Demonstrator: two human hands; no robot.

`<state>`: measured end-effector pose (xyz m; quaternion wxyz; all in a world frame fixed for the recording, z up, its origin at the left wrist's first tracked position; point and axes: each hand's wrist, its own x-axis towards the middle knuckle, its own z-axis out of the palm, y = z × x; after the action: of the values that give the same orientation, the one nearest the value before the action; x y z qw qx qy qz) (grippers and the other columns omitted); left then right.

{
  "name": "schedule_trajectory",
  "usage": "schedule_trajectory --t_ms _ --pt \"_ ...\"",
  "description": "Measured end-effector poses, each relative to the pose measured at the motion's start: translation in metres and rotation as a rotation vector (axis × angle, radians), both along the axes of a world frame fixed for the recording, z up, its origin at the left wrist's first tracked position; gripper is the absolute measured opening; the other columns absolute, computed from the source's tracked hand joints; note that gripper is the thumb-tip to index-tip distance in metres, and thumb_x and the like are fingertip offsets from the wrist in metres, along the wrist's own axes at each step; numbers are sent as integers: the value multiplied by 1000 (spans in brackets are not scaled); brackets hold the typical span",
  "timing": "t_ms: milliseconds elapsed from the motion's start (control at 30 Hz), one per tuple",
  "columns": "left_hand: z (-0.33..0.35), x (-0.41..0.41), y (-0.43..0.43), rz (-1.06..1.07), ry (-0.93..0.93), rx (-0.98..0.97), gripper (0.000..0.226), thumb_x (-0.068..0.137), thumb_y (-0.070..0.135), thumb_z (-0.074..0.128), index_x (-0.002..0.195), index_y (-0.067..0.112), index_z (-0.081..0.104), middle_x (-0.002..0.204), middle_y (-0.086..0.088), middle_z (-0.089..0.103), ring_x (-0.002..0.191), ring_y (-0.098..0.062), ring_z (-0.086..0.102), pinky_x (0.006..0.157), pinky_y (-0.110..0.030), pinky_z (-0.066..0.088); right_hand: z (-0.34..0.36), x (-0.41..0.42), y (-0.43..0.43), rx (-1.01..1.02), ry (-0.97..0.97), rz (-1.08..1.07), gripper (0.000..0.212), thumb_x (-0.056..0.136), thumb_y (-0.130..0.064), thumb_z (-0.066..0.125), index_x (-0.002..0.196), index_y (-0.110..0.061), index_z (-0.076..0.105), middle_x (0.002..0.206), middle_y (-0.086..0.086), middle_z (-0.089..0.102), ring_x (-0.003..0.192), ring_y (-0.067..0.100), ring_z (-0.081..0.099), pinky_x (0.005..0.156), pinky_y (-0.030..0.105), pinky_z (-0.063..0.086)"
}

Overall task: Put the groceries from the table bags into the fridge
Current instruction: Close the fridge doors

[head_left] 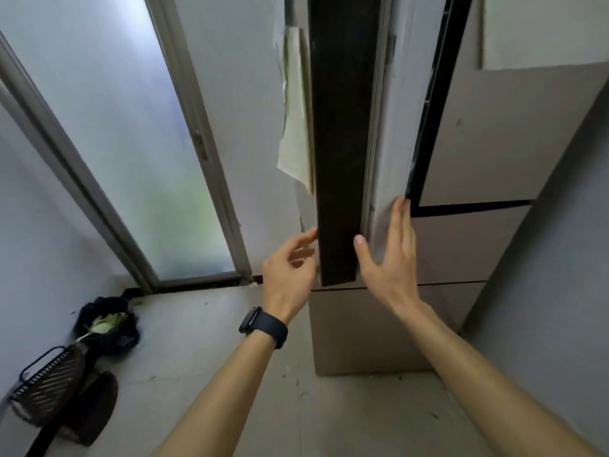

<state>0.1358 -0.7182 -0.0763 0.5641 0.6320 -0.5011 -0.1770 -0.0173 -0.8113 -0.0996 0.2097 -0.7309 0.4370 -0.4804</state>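
- Near edge: both bare forearms reach up and forward from the bottom of my view. A black smartwatch [262,326] sits on the left wrist, its screen dark.
- Left hand [290,275]: raised, palm turned inward, fingers loosely bent and holding nothing. The fingertips are right at the left side of the fridge door [339,159]; I cannot tell whether they touch it.
- Right hand [390,258]: flat, fingers straight and together, pressed against the pale inner side of that door. The thumb is spread toward the dark door edge. Nothing is gripped.
- The door stands open toward me, seen edge-on as a dark vertical strip between the two hands.
- A pale sheet [295,127] hangs off the door's outer face, its lower corner curling free. Any print on it is too blurred to read.
- The fridge [478,143] is taupe and fills the right half of the view. Black gaps separate its panels, and a lower drawer front [362,324] sits below the hands.
- Room: a grey wall [543,258] runs tight along the fridge's right side. There is bare floor [214,324] to the left.
- Far left: a black bag [115,338] of green scraps and a black wire basket [49,380] lie by the wall.
- Behind them is a frosted glass door [131,143].
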Motion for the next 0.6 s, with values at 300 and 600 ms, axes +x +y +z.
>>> schedule_trajectory --t_ms 300,600 --pt "77 -40 -80 138 -577 -398 55 85 23 67 138 19 52 142 -4 48 128 -11 43 100 -13 38 9 -35 -60 199 132 -37 138 59 -98 54 150 -40 -31 163 -14 -28 152 14 -15 116 42 2" --pt "125 -92 -214 285 -1139 -462 86 92 56 52 155 10 16 163 -15 17 152 -29 10 118 -62 12 23 -79 -148 245 47 80 127 62 -71 80 157 -41 0 163 -8 27 146 20 36 107 49 47"
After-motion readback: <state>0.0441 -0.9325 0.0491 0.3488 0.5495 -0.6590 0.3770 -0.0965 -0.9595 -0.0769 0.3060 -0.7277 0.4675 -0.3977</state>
